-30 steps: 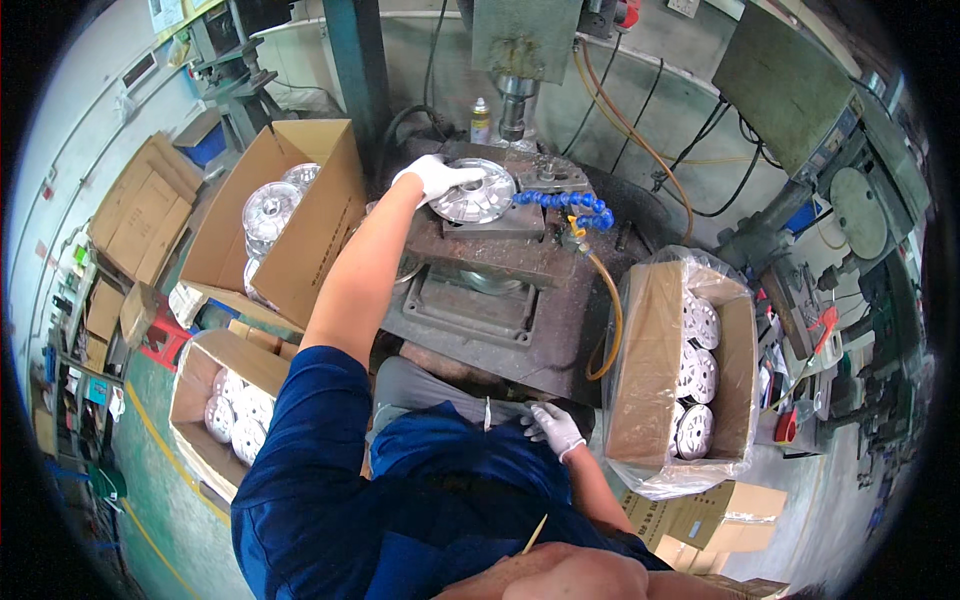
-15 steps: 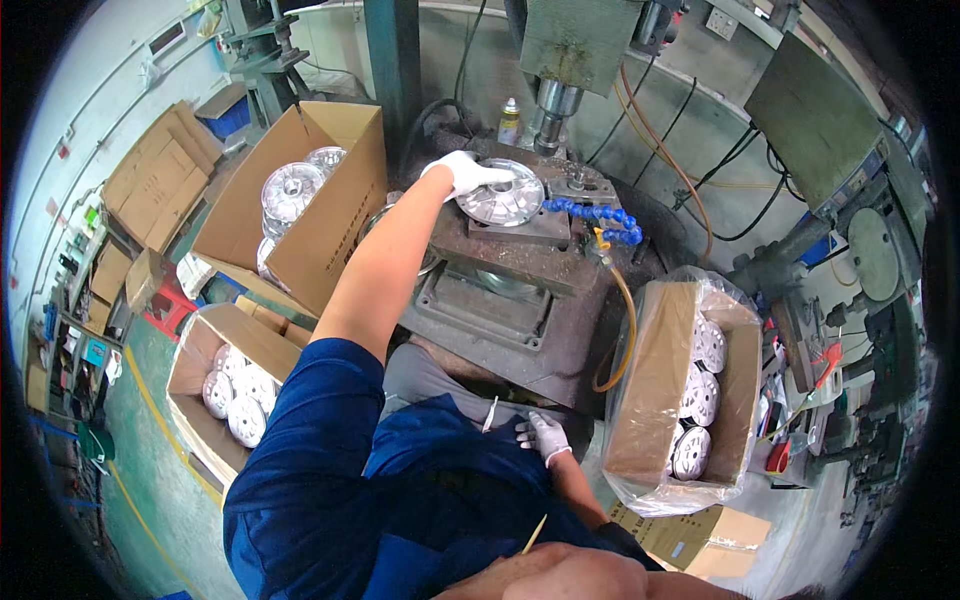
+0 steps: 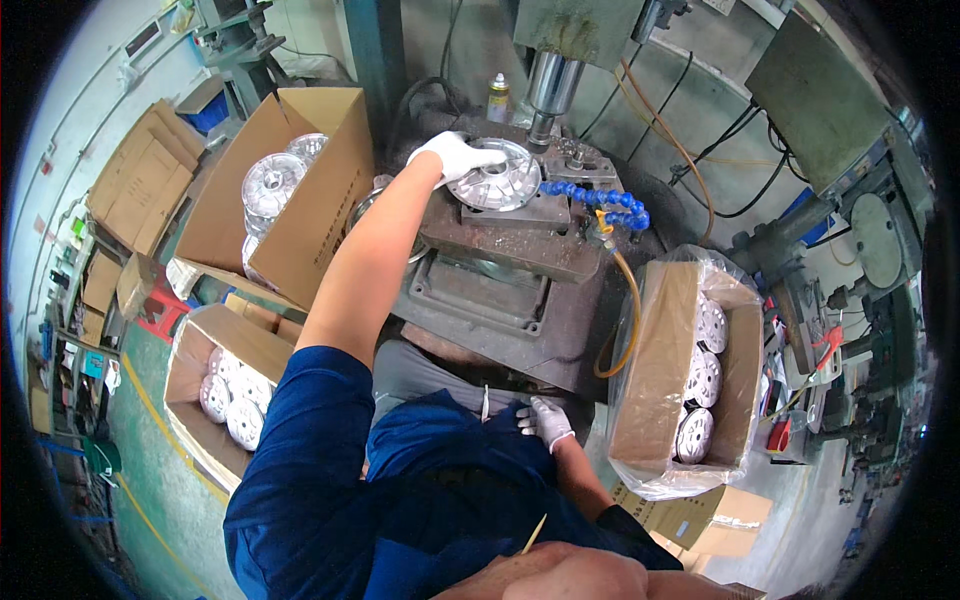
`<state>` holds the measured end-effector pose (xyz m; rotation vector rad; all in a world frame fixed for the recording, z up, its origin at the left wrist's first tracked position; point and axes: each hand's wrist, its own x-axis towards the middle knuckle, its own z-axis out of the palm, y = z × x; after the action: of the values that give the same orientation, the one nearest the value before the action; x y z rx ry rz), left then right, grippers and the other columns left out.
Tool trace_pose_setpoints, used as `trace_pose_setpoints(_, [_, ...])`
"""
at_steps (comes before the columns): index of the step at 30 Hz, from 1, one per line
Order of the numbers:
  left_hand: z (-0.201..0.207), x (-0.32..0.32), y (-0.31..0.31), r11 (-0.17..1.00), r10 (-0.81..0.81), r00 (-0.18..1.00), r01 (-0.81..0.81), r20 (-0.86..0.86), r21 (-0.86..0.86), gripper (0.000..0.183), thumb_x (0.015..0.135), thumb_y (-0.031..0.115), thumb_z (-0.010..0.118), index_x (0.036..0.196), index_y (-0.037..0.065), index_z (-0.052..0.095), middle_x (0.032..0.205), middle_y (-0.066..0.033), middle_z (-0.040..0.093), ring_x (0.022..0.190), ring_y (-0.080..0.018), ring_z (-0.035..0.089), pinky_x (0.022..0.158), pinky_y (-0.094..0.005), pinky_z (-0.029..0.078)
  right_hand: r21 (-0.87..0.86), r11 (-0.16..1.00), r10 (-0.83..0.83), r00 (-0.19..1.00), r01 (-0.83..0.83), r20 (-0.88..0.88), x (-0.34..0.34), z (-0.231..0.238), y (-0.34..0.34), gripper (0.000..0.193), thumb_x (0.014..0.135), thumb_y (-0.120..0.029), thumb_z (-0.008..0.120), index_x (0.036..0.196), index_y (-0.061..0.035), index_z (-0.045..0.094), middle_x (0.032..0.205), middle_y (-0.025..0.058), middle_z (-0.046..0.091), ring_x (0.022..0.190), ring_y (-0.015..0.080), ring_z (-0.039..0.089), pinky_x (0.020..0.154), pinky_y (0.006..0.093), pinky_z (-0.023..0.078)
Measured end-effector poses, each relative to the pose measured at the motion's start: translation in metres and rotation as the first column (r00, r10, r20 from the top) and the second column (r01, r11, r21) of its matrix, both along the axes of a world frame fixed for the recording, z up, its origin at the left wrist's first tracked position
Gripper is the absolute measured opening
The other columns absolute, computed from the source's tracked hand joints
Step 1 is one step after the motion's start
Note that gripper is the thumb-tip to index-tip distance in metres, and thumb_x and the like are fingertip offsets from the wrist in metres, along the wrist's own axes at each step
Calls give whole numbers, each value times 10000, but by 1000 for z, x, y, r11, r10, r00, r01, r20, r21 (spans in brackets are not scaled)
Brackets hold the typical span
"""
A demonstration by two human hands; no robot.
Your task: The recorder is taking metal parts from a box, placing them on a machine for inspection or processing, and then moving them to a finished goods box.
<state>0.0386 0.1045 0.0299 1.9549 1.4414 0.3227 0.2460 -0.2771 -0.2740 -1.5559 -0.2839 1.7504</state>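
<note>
A round, shiny metal wheel-shaped disc (image 3: 512,184) with a hub in its middle lies on the block of a press. My left hand (image 3: 455,157), in a white glove, grips its left edge, with a finger reaching over the top. Behind the disc hangs the press's steel ram (image 3: 552,85), apart from it. Close to the disc's right edge ends a blue jointed hose (image 3: 600,200). My right hand (image 3: 547,422), also gloved, rests near my lap by the front of the press, fingers apart and holding nothing visible.
A tall cardboard box (image 3: 320,235) with similar discs stands left of the press; a lower box (image 3: 185,385) of discs is nearer. To the right is a plastic-lined box (image 3: 648,370) with several discs. A spray can (image 3: 498,100) and a yellow hose (image 3: 632,300) are at the press.
The view has shifted slightly, so most things appear higher in the picture. More of the ram's bright shaft shows below the press head. My left hand still grips the disc; my right hand stays put.
</note>
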Motion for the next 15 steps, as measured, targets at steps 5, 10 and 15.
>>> trace_pose_setpoints(5, [-24, 0, 18, 992, 24, 999, -21, -27, 121, 878, 633, 660, 657, 1099, -82, 608, 1068, -208, 639, 978, -279, 620, 856, -338, 456, -3, 1000, -15, 999, 15, -32, 4, -3, -2, 295, 948, -269, 508, 1103, -20, 540, 883, 164, 655, 644, 238, 624, 552, 355, 530])
trace_pose_setpoints(10, [-30, 0, 23, 996, 37, 999, -35, -20, 80, 861, 630, 670, 658, 1058, -77, 632, 1055, -207, 644, 957, -278, 627, 838, -341, 464, -11, 1000, -11, 999, 11, -37, 6, -6, -5, 286, 958, -266, 481, 1106, -28, 537, 894, 165, 653, 659, 243, 622, 566, 349, 528])
trace_pose_setpoints(15, [-30, 1, 23, 998, 35, 999, -34, -4, 52, 868, 626, 674, 662, 1046, -84, 634, 1038, -203, 647, 928, -263, 633, 811, -336, 471, -8, 999, 47, 999, -48, -20, 7, -4, -4, 319, 965, -346, 445, 1101, -71, 532, 907, 133, 638, 702, 228, 598, 621, 355, 506])
